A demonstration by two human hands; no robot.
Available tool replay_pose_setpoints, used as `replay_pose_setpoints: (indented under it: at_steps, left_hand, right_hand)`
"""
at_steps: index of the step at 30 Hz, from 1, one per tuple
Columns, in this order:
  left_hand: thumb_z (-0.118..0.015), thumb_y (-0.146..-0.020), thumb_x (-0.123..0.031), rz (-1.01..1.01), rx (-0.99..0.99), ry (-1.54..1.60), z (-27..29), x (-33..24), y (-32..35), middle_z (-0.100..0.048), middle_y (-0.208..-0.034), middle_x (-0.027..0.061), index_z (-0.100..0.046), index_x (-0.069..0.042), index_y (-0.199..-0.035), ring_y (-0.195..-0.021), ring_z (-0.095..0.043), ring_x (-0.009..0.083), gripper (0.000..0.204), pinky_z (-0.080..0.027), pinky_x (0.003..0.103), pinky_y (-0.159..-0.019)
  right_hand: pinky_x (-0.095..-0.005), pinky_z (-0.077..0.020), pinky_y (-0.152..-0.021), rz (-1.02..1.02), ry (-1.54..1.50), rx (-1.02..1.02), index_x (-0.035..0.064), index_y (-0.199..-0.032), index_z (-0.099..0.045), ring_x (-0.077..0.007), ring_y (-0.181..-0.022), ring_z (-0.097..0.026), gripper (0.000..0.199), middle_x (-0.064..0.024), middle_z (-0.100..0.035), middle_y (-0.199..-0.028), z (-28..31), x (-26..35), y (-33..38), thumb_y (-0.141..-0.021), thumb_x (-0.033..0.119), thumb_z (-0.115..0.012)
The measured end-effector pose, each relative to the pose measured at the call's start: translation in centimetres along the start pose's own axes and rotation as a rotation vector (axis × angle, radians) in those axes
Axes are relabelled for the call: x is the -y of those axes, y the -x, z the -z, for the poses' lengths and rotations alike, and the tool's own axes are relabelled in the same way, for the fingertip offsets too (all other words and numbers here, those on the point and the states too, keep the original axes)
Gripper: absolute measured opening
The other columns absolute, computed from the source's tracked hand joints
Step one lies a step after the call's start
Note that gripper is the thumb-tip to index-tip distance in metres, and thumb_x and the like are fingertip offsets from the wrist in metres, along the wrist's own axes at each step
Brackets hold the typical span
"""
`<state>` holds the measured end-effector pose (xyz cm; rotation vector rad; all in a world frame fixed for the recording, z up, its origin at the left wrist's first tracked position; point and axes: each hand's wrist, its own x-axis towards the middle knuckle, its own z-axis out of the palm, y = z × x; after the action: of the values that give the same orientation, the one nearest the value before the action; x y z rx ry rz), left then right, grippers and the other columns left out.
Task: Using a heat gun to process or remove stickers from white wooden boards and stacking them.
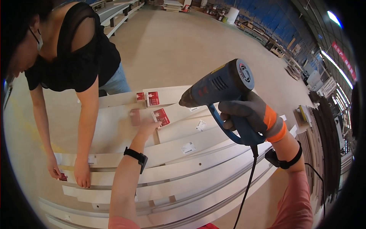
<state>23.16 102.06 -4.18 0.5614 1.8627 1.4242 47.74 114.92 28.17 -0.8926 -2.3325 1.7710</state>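
My right hand (pixel 249 114), in a grey and orange glove, is wrapped round the handle of a blue heat gun (pixel 219 84). The gun's dark nozzle points left over long white boards (pixel 213 139), and its black cord hangs down. At the lower left edge of a red and white label (pixel 160 117) is my bare left hand (pixel 146 127). Its fingers are smeared, so whether they pinch the label or only touch it does not show. A blurred red patch (pixel 134 116) lies just left of that hand. Two more red labels (pixel 153 98) are farther back.
A co-worker (pixel 72 53) in black leans over the boards at left, one hand at a small red label (pixel 63 176). White printed stickers (pixel 188 147) dot several boards. Stacked dark panels (pixel 324 141) stand at right; a conveyor-like frame (pixel 114 15) runs behind.
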Motion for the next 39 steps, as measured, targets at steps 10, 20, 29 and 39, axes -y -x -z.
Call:
replay_pose_setpoints:
  at_steps: [10, 20, 29, 39]
  left_hand:
    - [-0.06, -0.092, -0.027, -0.214, -0.11, -0.435, 2.9, 5.8, -2.8, -0.069, -0.082, 0.0065, -0.065, -0.004, -0.095, -0.066, -0.061, 0.0109, 0.024, -0.049, 0.026, -0.054]
    - [-0.066, -0.083, -0.044, -0.149, 0.174, -0.663, 4.1, 1.9, 10.0, -0.066, -0.102, 0.0191, -0.059, 0.0, -0.117, -0.099, -0.062, 0.0352, 0.056, -0.046, 0.043, -0.093]
    - [-0.073, -0.077, -0.048, -0.349, 0.262, -0.853, 3.8, 1.7, 14.3, -0.046, -0.134, 0.0239, -0.04, 0.001, -0.138, -0.127, -0.041, 0.0392, 0.086, -0.029, 0.05, -0.108]
    - [-0.065, -0.089, -0.03, -0.451, -0.283, -0.903, 9.0, 2.3, 15.7, -0.02, -0.151, 0.0269, -0.021, -0.005, -0.149, -0.138, -0.022, 0.0439, 0.079, -0.02, 0.054, -0.111]
  right_hand:
    - [-0.0274, -0.0526, -0.058, -0.062, 0.037, 0.05, -0.0034, -0.106, -0.06, -0.0158, -0.063, -0.064, 0.03, -0.009, -0.061, -0.077, -0.9, -0.3, -0.7, -0.082, 0.013, -0.068]
    - [-0.0285, -0.0518, -0.064, 0.288, 0.395, 0.188, 0.006, -0.096, -0.068, -0.0162, -0.066, -0.063, 0.014, -0.0049, -0.062, -0.076, 0.8, -2.9, -1.2, -0.085, 0.013, -0.063]
    - [-0.0266, -0.0534, -0.059, -0.011, 0.001, 0.078, -0.0017, -0.101, -0.064, -0.0156, -0.063, -0.065, 0.025, -0.0078, -0.062, -0.077, -0.2, -2.2, -1.0, -0.085, 0.017, -0.065]
    - [-0.0278, -0.0541, -0.058, -0.113, -0.158, 0.081, -0.004, -0.107, -0.062, -0.017, -0.062, -0.064, 0.034, -0.0101, -0.064, -0.079, -1.5, -0.6, -2.2, -0.082, 0.019, -0.069]
